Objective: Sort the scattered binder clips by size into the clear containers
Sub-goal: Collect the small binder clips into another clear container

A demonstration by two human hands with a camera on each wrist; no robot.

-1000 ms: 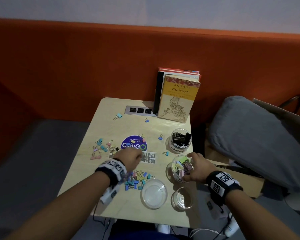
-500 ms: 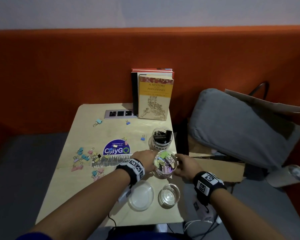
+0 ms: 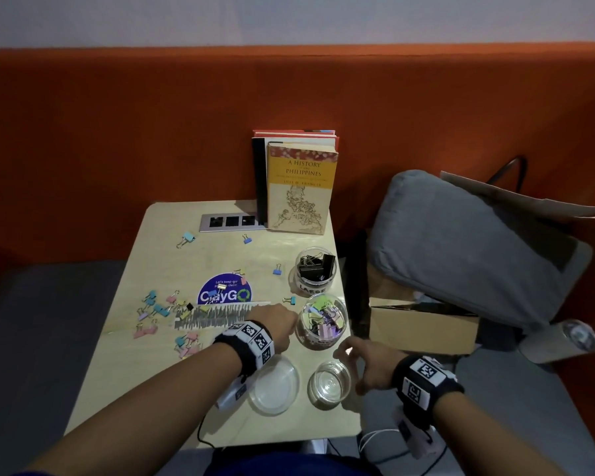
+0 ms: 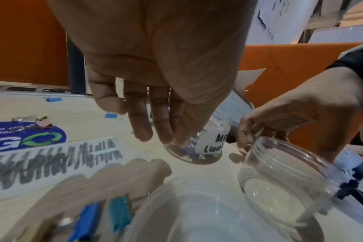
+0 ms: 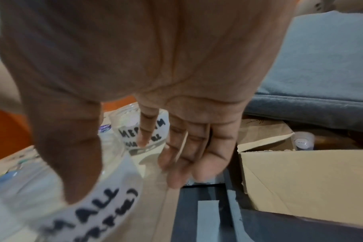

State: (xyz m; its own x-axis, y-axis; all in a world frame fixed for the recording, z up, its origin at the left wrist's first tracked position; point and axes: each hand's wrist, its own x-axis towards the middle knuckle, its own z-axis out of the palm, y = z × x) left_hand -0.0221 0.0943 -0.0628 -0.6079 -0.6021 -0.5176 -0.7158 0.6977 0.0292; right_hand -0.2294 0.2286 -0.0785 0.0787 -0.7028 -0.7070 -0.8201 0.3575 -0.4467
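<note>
Pastel binder clips (image 3: 158,309) lie scattered on the left of the wooden table (image 3: 145,389), with a few more further back. The jar of black clips (image 3: 315,269) stands at the right edge. In front of it is the medium jar (image 3: 322,321), holding pastel clips. My left hand (image 3: 284,324) rests against its left side, and its fingertips (image 4: 166,137) touch the wall low down. My right hand (image 3: 344,355) is open beside the empty small jar (image 3: 328,383), thumb by the label (image 5: 97,208). A clear lid (image 3: 272,386) lies to the left of that jar.
Upright books (image 3: 299,190) and a socket strip (image 3: 231,222) occupy the table's back edge. A round blue sticker (image 3: 225,293) marks the middle. Off the right edge are a cardboard box (image 3: 423,328), a grey cushion (image 3: 478,249) and a lying bottle (image 3: 560,341).
Half a second ago both hands were at the medium jar. My right hand has let go of it and dropped back to the small jar; the left stays at the medium jar.
</note>
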